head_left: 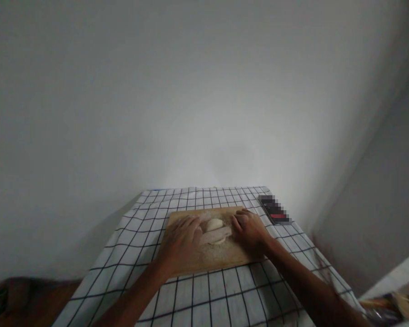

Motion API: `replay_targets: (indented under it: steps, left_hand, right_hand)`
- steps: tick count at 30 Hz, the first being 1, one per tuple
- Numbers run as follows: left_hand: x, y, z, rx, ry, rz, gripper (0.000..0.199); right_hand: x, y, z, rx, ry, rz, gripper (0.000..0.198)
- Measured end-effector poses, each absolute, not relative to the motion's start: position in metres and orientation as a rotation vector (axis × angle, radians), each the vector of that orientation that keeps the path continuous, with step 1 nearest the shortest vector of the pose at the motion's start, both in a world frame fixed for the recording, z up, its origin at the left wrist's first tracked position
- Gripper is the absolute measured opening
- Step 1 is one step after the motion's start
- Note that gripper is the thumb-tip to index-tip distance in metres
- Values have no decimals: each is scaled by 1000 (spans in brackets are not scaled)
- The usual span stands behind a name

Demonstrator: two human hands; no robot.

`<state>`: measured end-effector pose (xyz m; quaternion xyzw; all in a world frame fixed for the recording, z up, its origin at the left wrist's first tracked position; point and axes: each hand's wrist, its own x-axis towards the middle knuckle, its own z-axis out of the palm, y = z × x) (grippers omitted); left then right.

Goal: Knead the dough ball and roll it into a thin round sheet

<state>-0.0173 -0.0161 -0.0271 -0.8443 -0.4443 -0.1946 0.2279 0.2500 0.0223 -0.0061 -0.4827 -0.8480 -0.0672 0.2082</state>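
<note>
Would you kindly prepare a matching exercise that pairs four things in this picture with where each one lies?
Things:
1. dark, flat rectangular object
2. pale, flour-dusted rolling pin
3. light-brown wooden board
4. pale, rounded dough

Places:
A. under the pin
B. near the far right edge of the white cloth with black grid lines
C. spanning the gap between left hand and right hand
D. beneath the dough

Pairs: 1-B, 2-C, 3-D, 4-A

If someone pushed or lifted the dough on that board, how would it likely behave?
The dough is probably soft and floppy, since it bulges out on both sides of the rolling pin lying across it. It may slide rather than stick, as the wooden board looks floury.
</note>
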Motion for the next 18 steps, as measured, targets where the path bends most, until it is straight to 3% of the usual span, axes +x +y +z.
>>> replay_targets:
  steps: [4,18]
  left_hand:
    - [-11,-26,-21,-2340,-1277,-567,28]
    - [-13,-24,-23,-2374,-1216,-560,27]
  right_hand:
    - [252,19,-11,-1247,-2367,-141,34]
    - [249,6,-10,-1356,-2271,-129,44]
